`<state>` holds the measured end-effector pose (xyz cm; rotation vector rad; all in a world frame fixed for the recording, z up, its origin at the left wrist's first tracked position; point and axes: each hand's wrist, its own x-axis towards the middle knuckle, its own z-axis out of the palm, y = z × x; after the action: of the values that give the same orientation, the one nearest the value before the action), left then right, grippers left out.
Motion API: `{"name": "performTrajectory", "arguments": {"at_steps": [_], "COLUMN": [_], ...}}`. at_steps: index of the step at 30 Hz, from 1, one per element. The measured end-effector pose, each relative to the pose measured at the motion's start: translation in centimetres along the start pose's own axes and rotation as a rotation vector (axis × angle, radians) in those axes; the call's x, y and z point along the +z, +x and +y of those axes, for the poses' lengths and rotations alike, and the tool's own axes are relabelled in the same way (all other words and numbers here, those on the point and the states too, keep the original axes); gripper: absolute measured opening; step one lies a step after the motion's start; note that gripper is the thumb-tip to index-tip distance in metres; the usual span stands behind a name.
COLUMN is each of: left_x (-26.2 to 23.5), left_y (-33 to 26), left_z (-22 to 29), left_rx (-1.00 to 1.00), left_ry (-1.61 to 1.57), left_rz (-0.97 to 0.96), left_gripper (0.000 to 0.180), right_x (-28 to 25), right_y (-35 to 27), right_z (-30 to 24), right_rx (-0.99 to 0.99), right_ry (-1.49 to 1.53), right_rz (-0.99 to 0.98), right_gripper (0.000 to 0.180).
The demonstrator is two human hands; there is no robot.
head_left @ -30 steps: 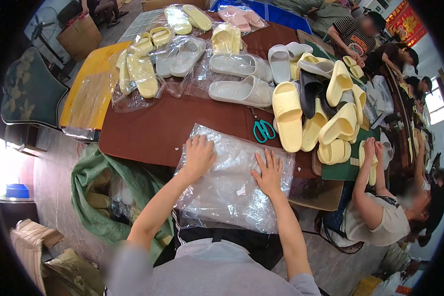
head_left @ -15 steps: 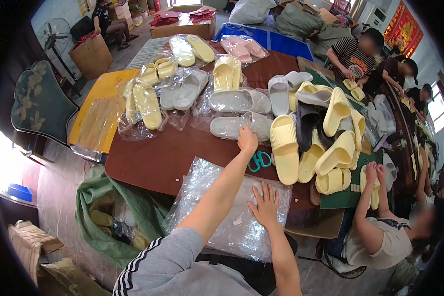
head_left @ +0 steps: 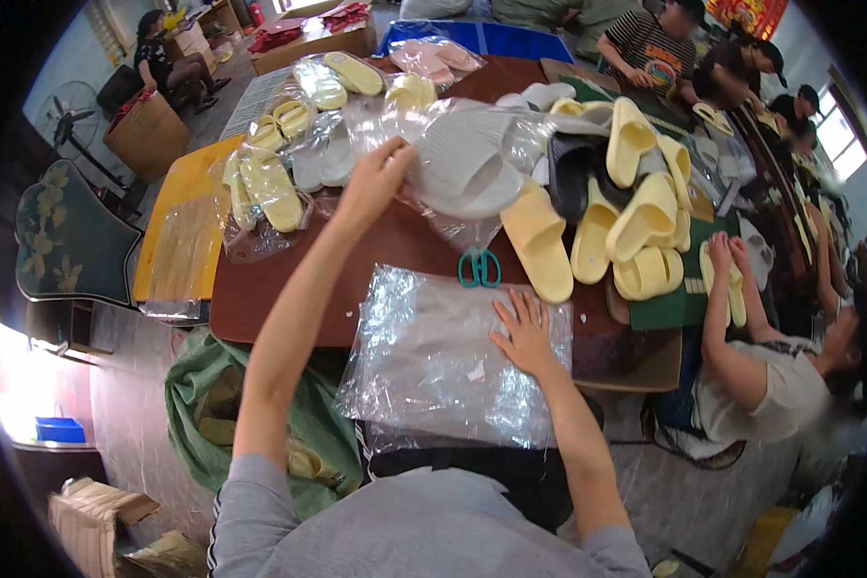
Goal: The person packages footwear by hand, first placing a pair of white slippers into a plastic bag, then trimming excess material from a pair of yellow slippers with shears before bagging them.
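Lifted off the table since a moment ago, the light, crinkly, slippery bagged grey slippers hang pinched by the left hand at their edge, right hand spread flat on the plastic bags.

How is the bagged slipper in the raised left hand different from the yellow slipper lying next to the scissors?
The bagged slipper is pale grey-white; the yellow slipper is yellow. The bagged slipper is wrapped in clear plastic and lifted off the table by the left hand; the yellow slipper is bare and lies flat on the brown table beside the green scissors. Both are thick-soled open slides.
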<state>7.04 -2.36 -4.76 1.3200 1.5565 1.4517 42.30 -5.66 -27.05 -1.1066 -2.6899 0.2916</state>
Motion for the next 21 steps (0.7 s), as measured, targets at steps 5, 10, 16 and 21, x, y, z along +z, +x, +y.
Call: {"name": "performTrajectory", "arguments": {"at_steps": [5, 10, 16, 21], "left_x": [-2.8, -2.1, 3.3, 7.0], "left_y": [-6.3, -9.8, -7.9, -3.0], "left_z": [6.7, 6.1, 5.6, 5.6], "left_rx": [0.146, 0.303, 0.506, 0.476], "left_ry": [0.177, 0.232, 0.292, 0.512], "left_rz": [-0.273, -0.636, -1.066, -0.975], "left_gripper": [0.037, 0.038, 0.039, 0.04], "right_x": [-0.6, -10.5, -13.2, -15.5], "right_y": [-0.6, -3.9, -11.6, -11.3], "right_z": [3.8, -1.4, -8.7, -13.3], "right_rx": [0.289, 0.457, 0.542, 0.623], "right_ry": [0.597, 1.685, 1.85, 1.955], "right_rz": [-0.147, 0.091, 0.149, 0.355], "right_gripper": [0.057, 0.067, 0.081, 0.062]}}
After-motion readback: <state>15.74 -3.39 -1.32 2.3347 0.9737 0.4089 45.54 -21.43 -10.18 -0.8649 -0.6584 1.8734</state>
